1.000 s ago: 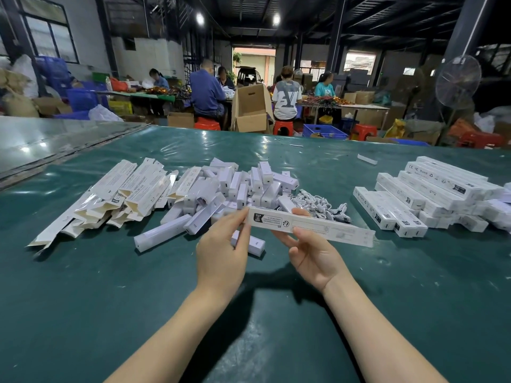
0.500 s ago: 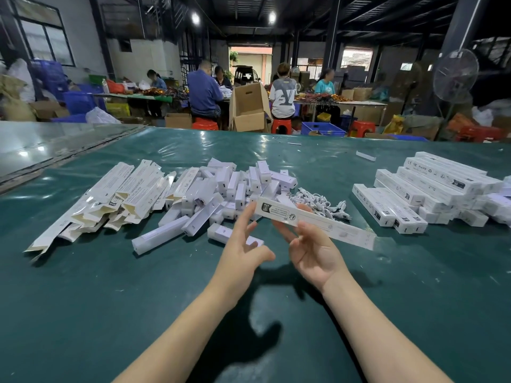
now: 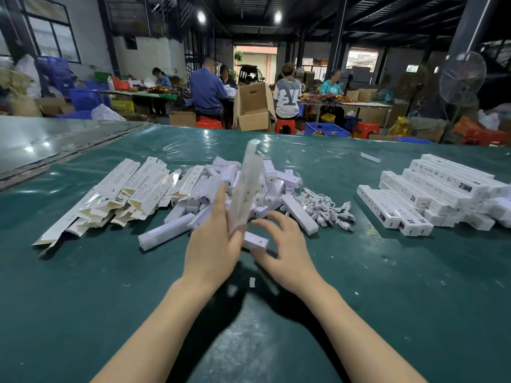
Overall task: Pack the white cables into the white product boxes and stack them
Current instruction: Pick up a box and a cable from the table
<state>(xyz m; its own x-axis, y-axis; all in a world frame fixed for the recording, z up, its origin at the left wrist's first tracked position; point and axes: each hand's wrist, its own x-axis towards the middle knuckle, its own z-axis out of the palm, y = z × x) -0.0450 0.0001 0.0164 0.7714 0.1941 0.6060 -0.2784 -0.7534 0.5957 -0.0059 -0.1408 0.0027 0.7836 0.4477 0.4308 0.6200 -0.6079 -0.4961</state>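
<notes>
- Head camera: my left hand (image 3: 213, 244) is raised over the green table (image 3: 83, 299), back towards me. It holds a long white box (image 3: 246, 189) by the lower end.
- That box stands nearly upright, its top leaning slightly towards 1 o'clock, and it is blurred. One finger lies straight along it. I cannot tell how the other fingers lie on it.
- My right hand (image 3: 284, 252) hovers just at 3 o'clock of the left one, palm down. Its fingers are spread and loosely bent, and it holds nothing, apart from the long box.
- A small white box (image 3: 255, 241) lies on the table between the two hands, partly under the right fingertips. I cannot tell whether they touch it.
- The white cables (image 3: 320, 205) lie in a loose tangle at 1 o'clock of my right hand, on the table and outside any box.
- A heap of small white boxes (image 3: 210, 186) sits at 12 o'clock behind the hands. Flat open cartons (image 3: 132, 189) fan out at 10 o'clock.
- Closed product boxes (image 3: 431, 194) lie in a stack at 2 o'clock, well apart from my hands.
- The table has a glossy dark green cover that reflects the ceiling lights.
- Beyond its far edge, at 12 o'clock, people (image 3: 206, 92) sit at work tables on red stools (image 3: 208, 123) beside an open cardboard carton (image 3: 253, 109).
- Blue crates (image 3: 326, 129) stand on the floor there, and a standing fan (image 3: 461, 78) is at 2 o'clock.
</notes>
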